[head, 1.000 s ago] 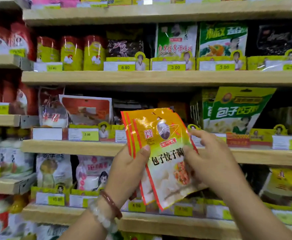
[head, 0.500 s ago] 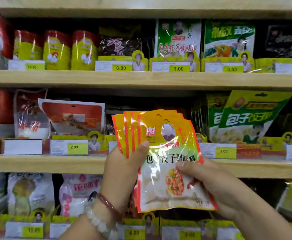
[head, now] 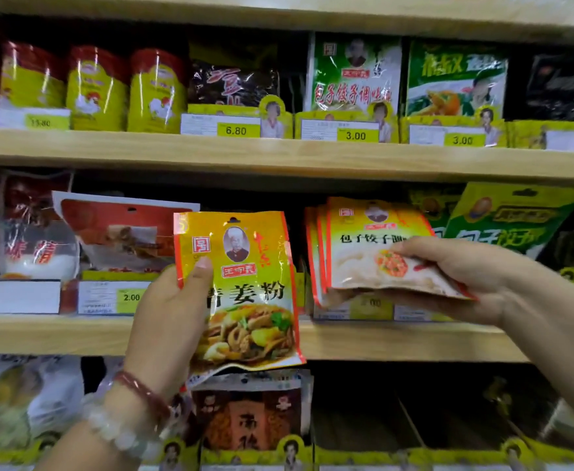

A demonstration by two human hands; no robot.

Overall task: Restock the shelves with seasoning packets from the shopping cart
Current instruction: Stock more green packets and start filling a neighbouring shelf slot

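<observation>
The left hand (head: 168,321) gripped one yellow ginger-powder packet (head: 245,294) upright, thumb across its front. The right hand (head: 462,277) pinched a fanned stack of dumpling-seasoning packets (head: 364,253) at the middle shelf (head: 58,334), beside green packets (head: 510,219).

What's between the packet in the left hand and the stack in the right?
In the head view, no product: only a dark gap of shelf interior separates the ginger powder packet from the dumpling seasoning stack, with yellow price tags along the shelf edge below.

A grocery shop: wooden shelves (head: 279,158) of packets behind price tags (head: 355,135).
</observation>
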